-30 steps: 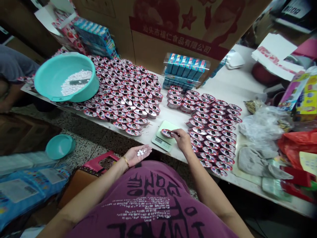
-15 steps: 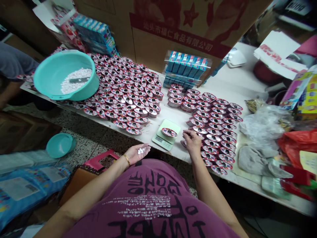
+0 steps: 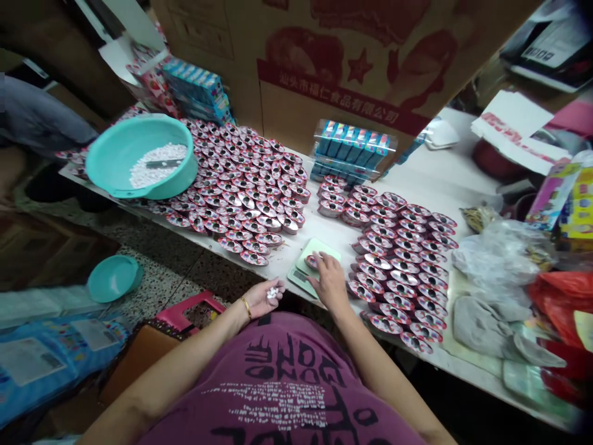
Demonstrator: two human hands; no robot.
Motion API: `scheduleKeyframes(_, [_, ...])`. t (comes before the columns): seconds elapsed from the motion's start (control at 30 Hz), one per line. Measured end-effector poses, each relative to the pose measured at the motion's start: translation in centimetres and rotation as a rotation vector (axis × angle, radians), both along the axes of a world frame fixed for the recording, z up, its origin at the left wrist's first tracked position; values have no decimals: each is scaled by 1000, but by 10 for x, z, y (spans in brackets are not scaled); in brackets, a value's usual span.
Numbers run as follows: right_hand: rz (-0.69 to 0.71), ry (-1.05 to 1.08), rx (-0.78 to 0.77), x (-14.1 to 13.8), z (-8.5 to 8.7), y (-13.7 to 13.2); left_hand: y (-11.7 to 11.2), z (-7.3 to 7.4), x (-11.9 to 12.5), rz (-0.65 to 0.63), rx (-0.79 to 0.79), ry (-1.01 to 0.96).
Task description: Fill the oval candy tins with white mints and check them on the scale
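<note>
My left hand is cupped palm up below the table edge and holds a few small white tablets. My right hand rests over a small oval tin that sits on a pale green scale. Its fingers are curled on the tin. To the right of the scale lies a patch of several red oval tins. A larger field of the same tins covers the table to the left. A teal basin with white tablets stands at the far left.
A big cardboard box stands behind the tins, with blue packs in clear wrap before it. Plastic bags and cloths crowd the right end. A small teal bowl and a pink stool are on the floor. Another person's sleeve shows far left.
My right hand went from the tins on the right back onto the tin on the scale. My left hand's fingers curled in more around the tablets. The view shifted slightly.
</note>
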State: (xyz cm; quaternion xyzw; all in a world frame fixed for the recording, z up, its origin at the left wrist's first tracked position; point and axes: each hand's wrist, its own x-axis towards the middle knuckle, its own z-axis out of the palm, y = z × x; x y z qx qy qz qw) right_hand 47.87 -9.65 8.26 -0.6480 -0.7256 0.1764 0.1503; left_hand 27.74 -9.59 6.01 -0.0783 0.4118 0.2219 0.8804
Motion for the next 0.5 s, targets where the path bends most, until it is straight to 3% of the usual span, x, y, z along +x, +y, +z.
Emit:
scheduleKeyframes(0.13, [-3, -243, -137, 21, -12, 29, -4, -1, -21, 80, 3, 57])
scheduleKeyframes(0.27, [-64, -249, -36, 30, -16, 82, -11, -5, -49, 210, -13, 173])
scheduleKeyframes(0.37, [-150, -314, 5, 27, -17, 135, -16, -5, -63, 284, -20, 250])
scheduleKeyframes(0.5, [-157, -345, -17, 6, -28, 195, -20, -1, -74, 347, -36, 325])
